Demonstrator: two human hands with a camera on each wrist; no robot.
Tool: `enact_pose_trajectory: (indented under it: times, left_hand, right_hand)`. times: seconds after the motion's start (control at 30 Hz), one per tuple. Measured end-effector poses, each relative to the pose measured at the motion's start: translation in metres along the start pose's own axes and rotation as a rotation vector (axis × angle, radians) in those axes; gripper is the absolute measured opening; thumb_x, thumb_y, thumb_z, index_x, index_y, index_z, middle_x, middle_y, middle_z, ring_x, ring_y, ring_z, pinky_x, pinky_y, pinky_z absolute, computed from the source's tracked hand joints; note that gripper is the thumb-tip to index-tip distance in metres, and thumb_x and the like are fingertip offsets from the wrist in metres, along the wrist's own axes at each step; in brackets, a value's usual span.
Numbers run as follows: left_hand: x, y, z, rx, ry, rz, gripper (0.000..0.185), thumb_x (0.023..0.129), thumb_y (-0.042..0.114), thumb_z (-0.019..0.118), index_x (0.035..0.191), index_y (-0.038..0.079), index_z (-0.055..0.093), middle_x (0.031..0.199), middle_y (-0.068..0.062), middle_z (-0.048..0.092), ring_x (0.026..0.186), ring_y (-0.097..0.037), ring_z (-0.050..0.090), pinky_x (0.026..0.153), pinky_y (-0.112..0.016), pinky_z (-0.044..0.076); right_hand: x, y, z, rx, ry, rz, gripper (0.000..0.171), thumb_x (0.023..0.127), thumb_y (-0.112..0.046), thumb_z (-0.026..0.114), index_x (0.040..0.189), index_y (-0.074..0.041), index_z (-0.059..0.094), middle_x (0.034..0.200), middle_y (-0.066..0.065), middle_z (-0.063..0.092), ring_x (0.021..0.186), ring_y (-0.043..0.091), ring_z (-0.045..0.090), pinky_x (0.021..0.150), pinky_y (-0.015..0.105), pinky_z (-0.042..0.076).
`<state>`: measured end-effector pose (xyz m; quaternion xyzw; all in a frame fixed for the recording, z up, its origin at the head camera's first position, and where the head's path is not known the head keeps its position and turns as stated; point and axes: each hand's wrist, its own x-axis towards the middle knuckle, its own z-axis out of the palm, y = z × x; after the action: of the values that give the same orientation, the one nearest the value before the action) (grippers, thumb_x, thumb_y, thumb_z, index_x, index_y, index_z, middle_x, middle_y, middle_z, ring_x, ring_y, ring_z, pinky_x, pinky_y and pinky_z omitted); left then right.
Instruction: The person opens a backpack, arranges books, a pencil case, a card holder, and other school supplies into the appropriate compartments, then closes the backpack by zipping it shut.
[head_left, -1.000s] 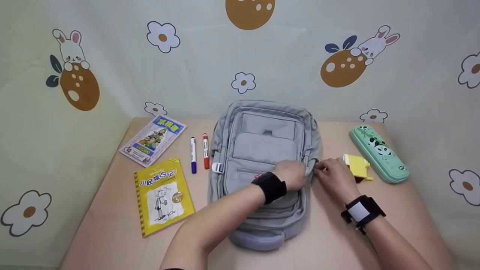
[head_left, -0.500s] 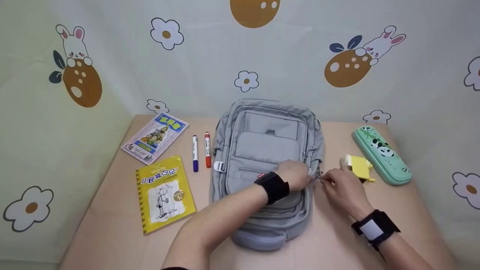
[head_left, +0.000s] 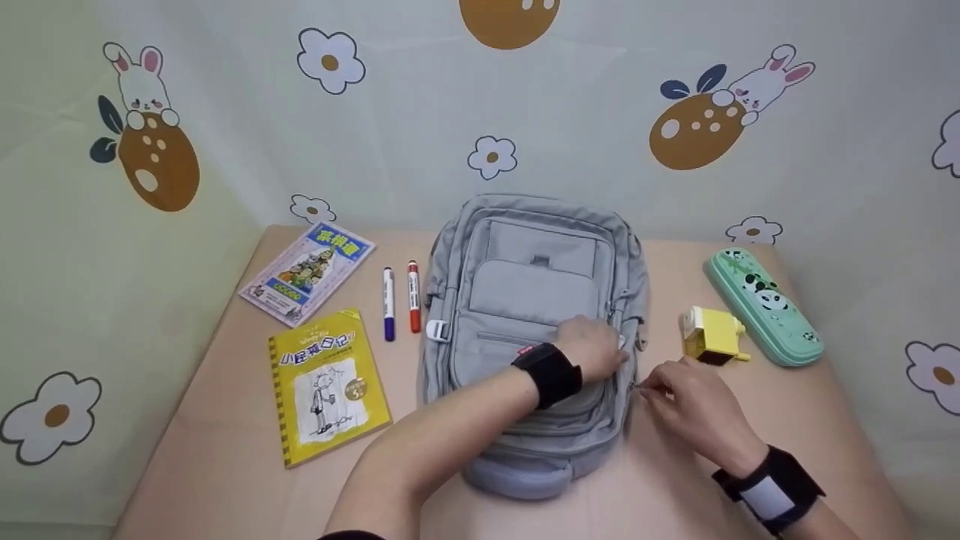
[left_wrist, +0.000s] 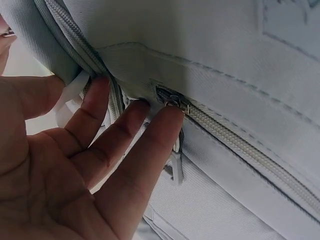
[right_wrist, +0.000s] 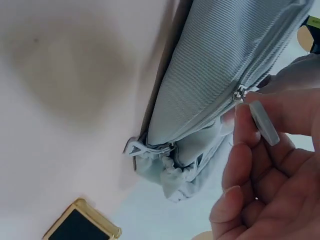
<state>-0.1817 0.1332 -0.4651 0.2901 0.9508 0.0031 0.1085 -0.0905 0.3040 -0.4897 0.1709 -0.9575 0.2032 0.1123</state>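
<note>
A grey backpack [head_left: 536, 292] lies front side up on the table. My left hand [head_left: 592, 349] lies over its right side. In the left wrist view, thumb and index finger pinch the backpack's side edge at a white strap piece [left_wrist: 75, 92], with the other fingertips beside a front pocket zipper [left_wrist: 240, 145]. My right hand [head_left: 694, 405] is at the bag's right flank. It pinches a grey zipper pull [right_wrist: 264, 122] between thumb and index finger; the slider [right_wrist: 240, 93] sits on the side zipper, and its teeth beyond the slider look closed toward the lower left.
Left of the bag lie a blue marker [head_left: 388, 304], a red marker [head_left: 414, 296], a yellow book [head_left: 330, 390] and a pink-edged comic book [head_left: 307, 274]. To the right are a yellow crank pencil sharpener [head_left: 712, 334] and a green panda pencil case [head_left: 765, 307]. Patterned cloth [head_left: 405, 97] hangs behind.
My right hand has moved down along the backpack's right side, toward me, pulling the zipper pull with it. The left hand has stayed at the bag's edge.
</note>
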Motion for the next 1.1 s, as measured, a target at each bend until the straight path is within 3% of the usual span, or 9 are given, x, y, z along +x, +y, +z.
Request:
enact_pose_trajectory:
  times: [0.23,0.4,0.5,0.67,0.8,0.93,1.1]
  left_hand:
    - [-0.022,-0.004,0.000,-0.150,-0.036,0.073,0.049,0.095,0.059,0.059,0.103,0.012,0.070,0.103,-0.001,0.069,0.091,-0.020,0.065,0.075,-0.035,0.054]
    - [-0.043,-0.008,0.005,-0.158,-0.014,0.160,0.061,0.095,0.060,0.059,0.126,0.009,0.064,0.133,-0.006,0.062,0.126,-0.025,0.055,0.103,-0.035,0.047]
    - [-0.056,-0.009,0.006,-0.163,-0.021,0.207,0.064,0.094,0.062,0.060,0.129,0.009,0.063,0.135,-0.005,0.060,0.132,-0.024,0.051,0.107,-0.036,0.045]
    - [-0.069,-0.008,0.006,-0.213,-0.070,0.242,0.057,0.089,0.066,0.065,0.115,0.015,0.065,0.111,0.004,0.062,0.104,-0.016,0.059,0.086,-0.032,0.052]
    - [-0.071,-0.004,0.009,-0.196,-0.064,0.248,0.039,0.089,0.059,0.069,0.087,0.020,0.063,0.097,0.007,0.057,0.084,-0.015,0.056,0.068,-0.030,0.049]
    - [-0.069,-0.001,0.012,-0.143,-0.061,0.266,0.032,0.090,0.044,0.069,0.071,0.021,0.058,0.094,0.006,0.057,0.078,-0.015,0.053,0.063,-0.028,0.044]
    - [-0.066,-0.003,0.013,-0.112,-0.090,0.282,0.027,0.090,0.030,0.071,0.069,0.017,0.060,0.096,0.004,0.062,0.079,-0.015,0.055,0.068,-0.027,0.045]
  right_hand:
    - [-0.002,0.001,0.004,0.000,-0.037,0.051,0.017,0.081,0.000,0.080,0.091,-0.013,0.076,0.084,-0.004,0.071,0.078,0.014,0.059,0.072,0.039,0.048]
    - [-0.004,0.002,0.006,-0.030,-0.047,0.037,0.015,0.084,-0.003,0.081,0.096,-0.011,0.078,0.084,-0.004,0.069,0.079,0.015,0.057,0.070,0.037,0.047]
    - [-0.006,0.003,0.007,-0.046,-0.045,0.024,0.014,0.084,-0.003,0.082,0.095,-0.011,0.079,0.081,-0.005,0.067,0.078,0.015,0.057,0.069,0.036,0.046]
    - [-0.008,0.003,0.004,-0.063,-0.055,0.039,0.015,0.083,-0.002,0.082,0.095,-0.011,0.079,0.081,-0.006,0.067,0.079,0.015,0.056,0.069,0.037,0.047]
    - [-0.008,0.003,0.004,-0.070,-0.077,0.057,0.015,0.084,-0.004,0.081,0.096,-0.012,0.080,0.082,-0.006,0.067,0.079,0.015,0.056,0.069,0.037,0.046]
    - [-0.010,0.004,0.006,-0.082,-0.060,0.039,0.014,0.084,-0.005,0.082,0.094,-0.014,0.079,0.081,-0.006,0.066,0.078,0.015,0.055,0.068,0.037,0.045]
    - [-0.012,0.004,0.006,-0.093,-0.042,0.020,0.014,0.082,-0.004,0.083,0.091,-0.014,0.078,0.079,-0.007,0.065,0.076,0.014,0.053,0.067,0.036,0.044]
